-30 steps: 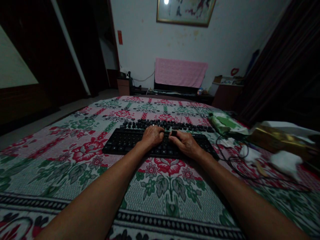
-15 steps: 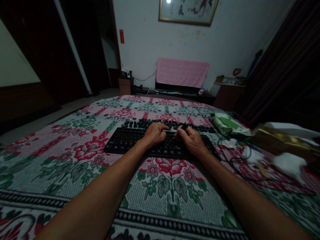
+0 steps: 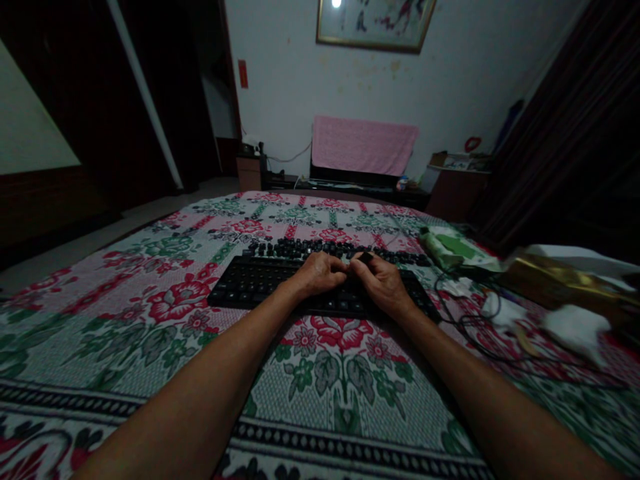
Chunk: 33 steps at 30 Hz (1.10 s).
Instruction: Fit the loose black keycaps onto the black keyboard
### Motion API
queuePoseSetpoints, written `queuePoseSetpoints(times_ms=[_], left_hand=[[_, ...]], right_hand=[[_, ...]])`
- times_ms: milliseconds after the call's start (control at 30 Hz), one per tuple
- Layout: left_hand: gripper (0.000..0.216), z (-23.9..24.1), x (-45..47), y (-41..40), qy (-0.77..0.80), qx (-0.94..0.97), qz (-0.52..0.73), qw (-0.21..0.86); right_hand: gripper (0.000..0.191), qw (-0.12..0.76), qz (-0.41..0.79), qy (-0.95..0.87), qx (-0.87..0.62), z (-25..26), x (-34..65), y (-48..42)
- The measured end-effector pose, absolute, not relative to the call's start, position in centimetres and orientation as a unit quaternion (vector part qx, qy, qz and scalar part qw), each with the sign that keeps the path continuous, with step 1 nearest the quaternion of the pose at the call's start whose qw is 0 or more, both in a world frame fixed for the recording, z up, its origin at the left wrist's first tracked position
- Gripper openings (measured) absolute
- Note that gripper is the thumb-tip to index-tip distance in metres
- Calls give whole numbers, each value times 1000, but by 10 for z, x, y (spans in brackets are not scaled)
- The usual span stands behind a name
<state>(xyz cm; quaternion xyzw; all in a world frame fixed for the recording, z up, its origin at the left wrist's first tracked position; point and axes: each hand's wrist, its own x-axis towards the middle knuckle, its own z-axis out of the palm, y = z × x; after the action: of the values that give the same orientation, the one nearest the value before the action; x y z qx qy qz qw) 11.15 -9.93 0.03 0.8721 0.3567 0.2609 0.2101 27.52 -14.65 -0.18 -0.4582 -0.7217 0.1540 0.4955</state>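
A black keyboard (image 3: 250,283) lies on the flowered bedspread in front of me, partly bared of its keycaps. My left hand (image 3: 320,272) is over its middle, fingers bent together and pointing right, their tips close against my right hand. What they pinch, if anything, is too small to make out. Curled above the right half of the keyboard is my right hand (image 3: 383,283), closed around a small black object (image 3: 367,256) whose end sticks out above the fingers. Just behind the keyboard, loose black keycaps (image 3: 287,248) lie in a long row.
To the right are a green and white tissue pack (image 3: 457,247), a gold box (image 3: 560,280), crumpled white tissues (image 3: 575,327) and a black cable (image 3: 467,330). A pink towel (image 3: 365,143) covers something at the far wall.
My left hand has shifted slightly right, bringing its fingertips up to my right hand. The right hand stays nearly in place, still gripping the small black object.
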Motion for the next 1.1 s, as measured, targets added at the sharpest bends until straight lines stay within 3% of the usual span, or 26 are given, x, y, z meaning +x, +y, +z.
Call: queuePoseSetpoints(times_ms=[133,233,400,500,667,1100], left_hand=[[28,6,115,-107,359,911,193,60],[27,7,118,-112,375,914,155,6],[25,8,121,-112,393,907,149,29],[23,8,116,-104,387,900,171,99],[25,8,101,-90,438,842,239,207],[28,10,138,-46,466,859,210,22]], right_hand=[[20,445,86,-779,-434,-4,274,-148],[18,431,63,-793,-425,-3,274,-151],[20,505,86,-718,-471,9,277,-152],[26,557,120,-637,-520,9,283,-145],[31,540,142,-616,-555,-4,292,-134],[33,557,211,-584,-552,-11,294,-131]])
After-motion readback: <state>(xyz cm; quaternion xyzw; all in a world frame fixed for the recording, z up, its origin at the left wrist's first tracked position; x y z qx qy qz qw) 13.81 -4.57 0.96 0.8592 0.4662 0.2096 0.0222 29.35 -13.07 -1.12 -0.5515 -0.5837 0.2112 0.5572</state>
